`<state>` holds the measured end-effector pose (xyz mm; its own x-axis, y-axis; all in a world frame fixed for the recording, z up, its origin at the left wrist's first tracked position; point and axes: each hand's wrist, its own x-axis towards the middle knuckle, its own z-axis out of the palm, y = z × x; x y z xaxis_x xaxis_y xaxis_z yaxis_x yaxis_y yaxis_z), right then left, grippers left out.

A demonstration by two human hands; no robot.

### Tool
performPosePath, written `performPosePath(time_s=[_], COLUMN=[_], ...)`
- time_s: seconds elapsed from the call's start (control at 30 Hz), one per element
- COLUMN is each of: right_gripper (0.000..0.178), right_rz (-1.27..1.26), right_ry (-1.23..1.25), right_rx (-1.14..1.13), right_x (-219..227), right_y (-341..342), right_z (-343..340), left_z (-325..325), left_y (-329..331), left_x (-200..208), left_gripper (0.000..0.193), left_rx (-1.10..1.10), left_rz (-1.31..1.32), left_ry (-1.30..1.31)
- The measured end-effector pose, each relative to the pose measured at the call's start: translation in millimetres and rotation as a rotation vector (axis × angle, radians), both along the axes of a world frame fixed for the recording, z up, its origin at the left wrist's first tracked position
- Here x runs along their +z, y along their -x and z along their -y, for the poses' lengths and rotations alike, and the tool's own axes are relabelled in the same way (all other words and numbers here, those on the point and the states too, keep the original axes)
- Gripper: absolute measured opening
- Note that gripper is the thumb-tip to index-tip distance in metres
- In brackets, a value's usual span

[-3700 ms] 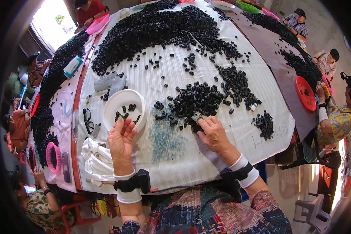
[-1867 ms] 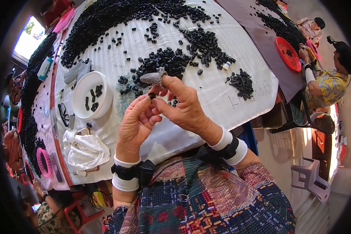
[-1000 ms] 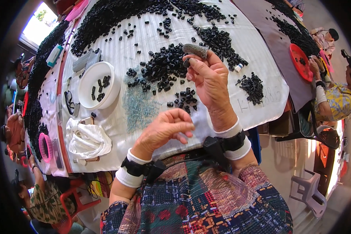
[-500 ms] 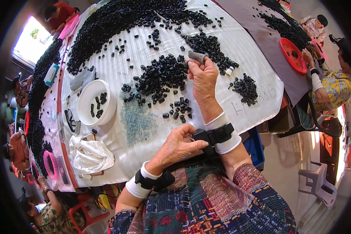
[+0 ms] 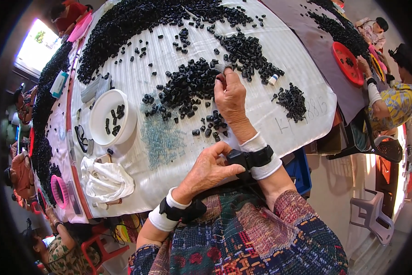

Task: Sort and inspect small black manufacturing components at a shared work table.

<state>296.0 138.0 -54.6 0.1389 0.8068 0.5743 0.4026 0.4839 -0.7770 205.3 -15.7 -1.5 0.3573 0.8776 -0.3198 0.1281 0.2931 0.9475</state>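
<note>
My right hand (image 5: 231, 98) is closed in a pinch on a short grey roll-like piece (image 5: 223, 68), largely hidden by the fingers, at the right edge of a heap of small black tubular parts (image 5: 187, 87). Below, my left hand (image 5: 205, 167) has its thumb and index finger on the black box (image 5: 238, 161) strapped at my right wrist; its other fingers are mostly hidden. A smaller group of black parts (image 5: 214, 123) lies just above my left hand, partly behind the right forearm.
A white bowl (image 5: 129, 130) with several black parts stands left, near dark-framed glasses (image 5: 81, 138), grey pieces (image 5: 96, 88) and a white cloth (image 5: 106, 179). Small clear-bluish pieces (image 5: 162, 142) lie mid-table. Thin black pieces (image 5: 291, 101) and a small white bottle (image 5: 274, 79) lie right. Other people work nearby.
My right hand has turned and moved slightly left and down, so the grey piece now shows less. Some black parts in the small group have shifted. My left hand stays in place.
</note>
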Motion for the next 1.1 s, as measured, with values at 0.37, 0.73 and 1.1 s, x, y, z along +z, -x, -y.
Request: performPosePath(time_s=[0.37,0.73,1.1], right_gripper=[0.017,0.015,0.022], right_rz=[-0.165,-0.687,-0.618], right_ry=[0.182,0.348,0.387], right_rx=[0.037,0.298,0.522], right_x=[-1.8,44.0,86.5], right_y=[0.8,-4.9,2.5], right_z=[8.8,16.6,55.6], left_z=[1.9,-3.8,-25.9], left_y=[2.4,18.6,60.7], left_x=[-6.3,1.8,16.9], left_gripper=[0.038,0.044,0.019], left_rx=[-0.006,-0.090,0.474], left_rz=[0.026,0.206,0.844], left_ry=[-0.002,0.216,-0.012])
